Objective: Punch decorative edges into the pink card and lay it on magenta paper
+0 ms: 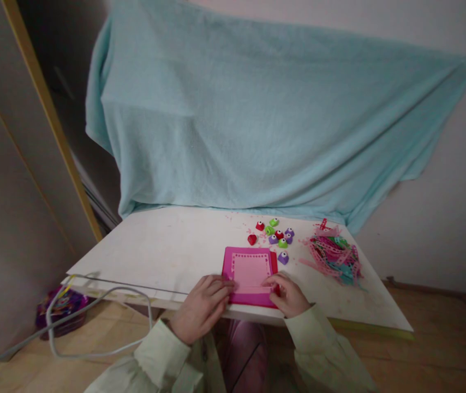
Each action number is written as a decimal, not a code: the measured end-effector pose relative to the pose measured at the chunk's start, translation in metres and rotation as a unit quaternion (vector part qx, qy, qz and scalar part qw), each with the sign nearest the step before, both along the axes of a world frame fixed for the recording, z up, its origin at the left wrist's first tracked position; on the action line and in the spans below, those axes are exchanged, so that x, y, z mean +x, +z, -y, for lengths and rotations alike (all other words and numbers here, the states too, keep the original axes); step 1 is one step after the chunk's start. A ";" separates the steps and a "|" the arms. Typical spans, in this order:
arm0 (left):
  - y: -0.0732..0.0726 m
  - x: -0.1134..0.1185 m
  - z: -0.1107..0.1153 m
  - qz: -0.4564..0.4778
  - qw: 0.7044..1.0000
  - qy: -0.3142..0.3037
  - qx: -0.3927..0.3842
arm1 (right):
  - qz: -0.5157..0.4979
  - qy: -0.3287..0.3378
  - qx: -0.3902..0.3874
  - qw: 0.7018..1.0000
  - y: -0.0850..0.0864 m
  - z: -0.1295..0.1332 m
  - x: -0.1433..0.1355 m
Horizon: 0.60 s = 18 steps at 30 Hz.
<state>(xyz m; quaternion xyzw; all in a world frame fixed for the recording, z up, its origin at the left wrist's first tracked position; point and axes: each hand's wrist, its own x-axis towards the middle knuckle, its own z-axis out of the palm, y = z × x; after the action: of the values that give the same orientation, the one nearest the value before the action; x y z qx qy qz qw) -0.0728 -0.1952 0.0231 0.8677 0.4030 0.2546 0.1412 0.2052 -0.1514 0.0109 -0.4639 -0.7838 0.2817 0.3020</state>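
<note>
A magenta sheet [252, 299] lies on a red one at the table's front edge. On it rests a light pink panel [250, 271], bordered by small punched shapes along its top and sides. A narrow light pink strip [252, 290] runs across the panel's bottom. My left hand [204, 307] has its fingers closed together over the strip's left end, fingertips partly hidden. At the right end, my right hand [288, 293] pinches the strip between thumb and fingers. Just beyond the sheets stand several small craft punches in red [251, 239], green [274, 222] and purple [283, 257].
A tangled heap of punched paper strips [335, 254] lies on the white table [155, 245] at right. Tiny pink cut-outs are scattered near the punches. A light blue cloth [257, 120] hangs behind. A grey cable [102, 292] loops past the left front edge, above a purple bag [63, 308].
</note>
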 end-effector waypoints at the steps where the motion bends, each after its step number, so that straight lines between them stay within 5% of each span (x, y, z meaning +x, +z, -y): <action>1: 0.001 0.001 -0.003 0.017 1.000 0.008 -0.010 | 0.019 -0.013 0.021 0.999 0.001 0.003 -0.004; 7: -0.004 0.005 -0.026 0.078 0.995 0.045 -0.044 | 0.110 -0.026 0.079 0.990 0.008 0.017 -0.045; 18: -0.017 0.002 -0.052 0.102 0.989 0.056 -0.092 | 0.001 0.042 0.032 0.999 0.004 0.011 -0.082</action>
<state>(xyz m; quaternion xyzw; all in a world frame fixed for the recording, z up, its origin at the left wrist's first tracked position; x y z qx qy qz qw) -0.0705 -0.1436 0.0059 0.7965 0.4563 0.3109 0.2462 0.1234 -0.1627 0.0154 -0.4208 -0.8114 0.2682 0.3044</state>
